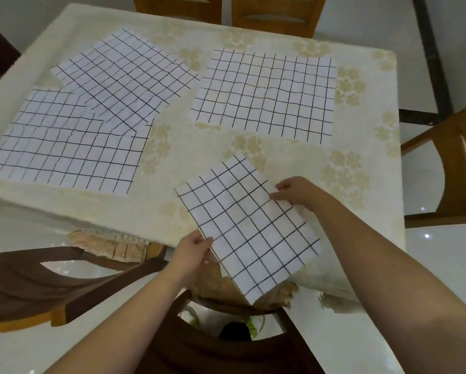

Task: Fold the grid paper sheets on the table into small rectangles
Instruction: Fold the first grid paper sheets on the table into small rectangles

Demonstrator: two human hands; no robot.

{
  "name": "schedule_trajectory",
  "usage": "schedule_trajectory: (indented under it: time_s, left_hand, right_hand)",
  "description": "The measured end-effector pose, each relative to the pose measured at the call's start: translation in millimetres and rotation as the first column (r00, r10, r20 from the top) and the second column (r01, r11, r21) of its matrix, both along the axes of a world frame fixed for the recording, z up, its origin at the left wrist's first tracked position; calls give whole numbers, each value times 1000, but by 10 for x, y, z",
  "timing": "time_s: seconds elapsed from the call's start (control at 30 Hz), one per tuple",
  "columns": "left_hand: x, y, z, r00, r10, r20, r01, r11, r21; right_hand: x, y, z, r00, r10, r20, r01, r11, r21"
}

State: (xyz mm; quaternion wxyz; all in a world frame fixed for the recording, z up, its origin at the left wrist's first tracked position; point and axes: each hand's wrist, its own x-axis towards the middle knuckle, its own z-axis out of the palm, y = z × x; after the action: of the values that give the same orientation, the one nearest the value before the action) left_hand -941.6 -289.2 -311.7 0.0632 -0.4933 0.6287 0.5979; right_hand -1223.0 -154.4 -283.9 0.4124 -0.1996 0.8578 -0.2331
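Observation:
A folded sheet of white grid paper [246,228] lies tilted at the table's near corner, its lower end hanging past the edge. My left hand [192,251] pinches its left edge. My right hand [293,190] pinches its upper right edge. Three unfolded grid sheets lie flat on the table: one at the back right [266,93], one at the back left [124,76], and one at the near left [64,147] that overlaps the back-left sheet.
The table wears a cream cloth with a pale flower print [172,211]. Wooden chairs stand around it: one at the near left [51,287], one right below me [226,346], one at the right [450,171], two at the far side [226,9].

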Motion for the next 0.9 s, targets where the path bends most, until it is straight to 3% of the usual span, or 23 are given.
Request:
schedule_trajectory:
  time_s: [0.27, 0.47, 0.57, 0.67, 0.9]
  left_hand:
    - [-71, -346, 71, 975, -218, -45, 209, 966, -150]
    - [-136, -549, 115, 952, -286, -111, 287, 958, -7]
    - [-160, -655, 119, 966, -239, -104, 246, 967, 63]
    - [-192, -689, 202, 980, -143, -135, 157, 983, 99]
    - [-129, -747, 372, 974, -82, -212, 105, 990, 98]
  right_hand:
    - [373, 491, 99, 927, -252, 278, 286, 954, -89]
    - [692, 691, 164, 874, -361, 324, 437, 877, -201]
    - [837, 747, 213, 837, -400, 373, 503, 832, -234]
    - [950, 775, 248, 840, -391, 377, 506, 816, -280]
    - [1124, 778, 376, 896, -394, 205, 443, 826, -348]
